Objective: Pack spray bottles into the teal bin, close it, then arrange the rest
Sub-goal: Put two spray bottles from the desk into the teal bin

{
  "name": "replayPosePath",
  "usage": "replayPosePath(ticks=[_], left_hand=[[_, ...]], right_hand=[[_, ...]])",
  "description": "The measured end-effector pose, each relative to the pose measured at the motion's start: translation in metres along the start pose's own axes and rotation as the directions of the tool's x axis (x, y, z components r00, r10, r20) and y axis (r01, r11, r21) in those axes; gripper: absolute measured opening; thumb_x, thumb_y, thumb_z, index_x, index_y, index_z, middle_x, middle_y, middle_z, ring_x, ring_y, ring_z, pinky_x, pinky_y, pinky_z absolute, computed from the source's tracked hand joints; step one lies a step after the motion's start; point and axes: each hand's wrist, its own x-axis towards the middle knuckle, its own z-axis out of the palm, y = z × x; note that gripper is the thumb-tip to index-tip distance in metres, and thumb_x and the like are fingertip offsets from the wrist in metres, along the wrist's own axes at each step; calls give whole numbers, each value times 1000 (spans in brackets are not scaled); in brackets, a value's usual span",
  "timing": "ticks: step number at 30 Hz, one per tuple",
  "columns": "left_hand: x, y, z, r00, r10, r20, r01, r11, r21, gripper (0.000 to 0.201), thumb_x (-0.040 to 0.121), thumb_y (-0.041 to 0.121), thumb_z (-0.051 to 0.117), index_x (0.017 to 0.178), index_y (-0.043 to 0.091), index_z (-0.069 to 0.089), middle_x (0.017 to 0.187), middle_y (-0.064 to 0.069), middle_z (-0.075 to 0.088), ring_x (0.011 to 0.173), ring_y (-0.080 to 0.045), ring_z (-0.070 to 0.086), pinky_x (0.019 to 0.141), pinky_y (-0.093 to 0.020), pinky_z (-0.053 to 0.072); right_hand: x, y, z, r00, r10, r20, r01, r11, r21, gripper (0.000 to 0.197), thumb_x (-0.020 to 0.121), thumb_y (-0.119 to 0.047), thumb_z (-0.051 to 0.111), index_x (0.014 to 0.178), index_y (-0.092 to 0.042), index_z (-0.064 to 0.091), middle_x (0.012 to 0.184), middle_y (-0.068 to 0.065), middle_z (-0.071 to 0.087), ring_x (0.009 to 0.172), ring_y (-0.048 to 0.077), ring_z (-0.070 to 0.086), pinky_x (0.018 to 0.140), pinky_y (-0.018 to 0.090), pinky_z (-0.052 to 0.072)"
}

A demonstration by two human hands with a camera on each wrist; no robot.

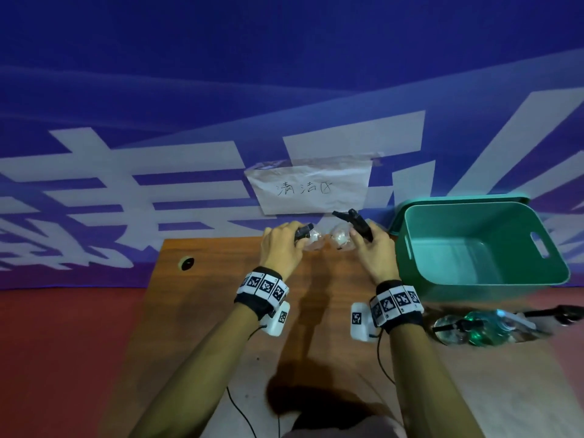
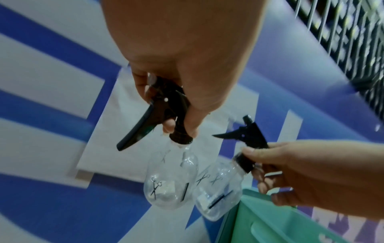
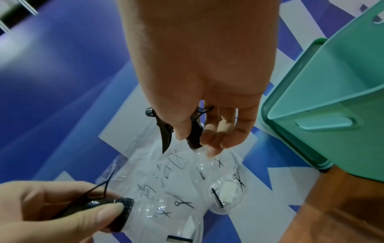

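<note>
At the far end of the wooden table, each hand holds a clear spray bottle with a black trigger head. My left hand grips the neck of the left bottle, whose body bears scissors prints. My right hand pinches the neck of the right bottle just beside it, its body hanging down. The two bottles almost touch. The teal bin stands open and empty right of my right hand, with its lid behind it.
Several more spray bottles, clear and green, lie on the table in front of the bin. A paper note is taped to the blue banner behind the table. A cable hole sits at the table's far left.
</note>
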Motion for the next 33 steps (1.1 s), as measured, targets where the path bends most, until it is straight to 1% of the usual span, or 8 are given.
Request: replayPosePath(ticks=[7,11,15,20,23,25,28,33], left_hand=[[-41,24,-54,982,68,-174,-102,976,-193,30,89,38,74,117,29,70,104,9,74,84,-11,61,88,-27,36],[-63,48,-68,964,102,-245,-171,945,-278,30,87,31,78,115,23,72,103,7,75,73,7,38,87,-35,46],[-74,72,-68,955,195,-224,-258,920,-296,31,84,31,81,112,22,74,103,8,76,89,-9,64,90,-35,45],[-83,104,-62,943,263,-202,-315,900,-302,28,87,32,78,113,26,73,104,9,75,92,-9,66,91,-33,42],[-86,129,-55,940,287,-184,-331,897,-293,27,87,32,77,113,25,72,105,10,75,93,-9,65,90,-32,41],[-86,148,-47,935,311,-172,-348,899,-266,27,87,32,77,113,25,71,106,10,75,93,-9,65,91,-33,41],[-81,181,-31,936,320,-146,-346,911,-224,27,88,33,75,113,24,70,105,8,74,92,-12,63,90,-35,42],[-71,247,7,946,306,-103,-320,933,-167,24,93,31,69,115,22,68,104,1,73,94,-19,60,90,-35,40]], right_hand=[[-45,-37,-41,995,-85,-46,90,989,118,25,95,-34,65,119,-25,68,101,-8,73,91,-1,67,85,20,53],[-73,-50,-66,982,-97,-165,122,981,147,24,95,-25,67,119,-25,69,101,-4,72,91,2,66,79,7,47],[-99,-51,-91,953,-97,-287,130,987,98,26,92,-18,69,118,-24,71,101,-2,72,91,7,67,76,3,43],[-127,-36,-126,934,-45,-354,89,990,109,23,93,-18,69,116,-24,71,94,-9,71,86,-5,64,74,3,42],[-133,-19,-151,922,45,-384,5,992,129,22,93,-23,69,114,-24,72,92,-7,72,81,-4,65,72,2,42],[-133,-6,-170,916,84,-392,-35,991,132,22,93,-24,69,114,-22,71,92,-6,72,77,-12,63,69,1,42],[-124,18,-206,914,131,-384,-92,989,118,22,93,-30,68,113,-21,71,89,-7,70,70,-11,60,66,9,43],[-93,55,-282,936,134,-326,-130,991,34,24,92,-37,67,90,-13,72,74,4,69,74,23,65,65,35,49]])
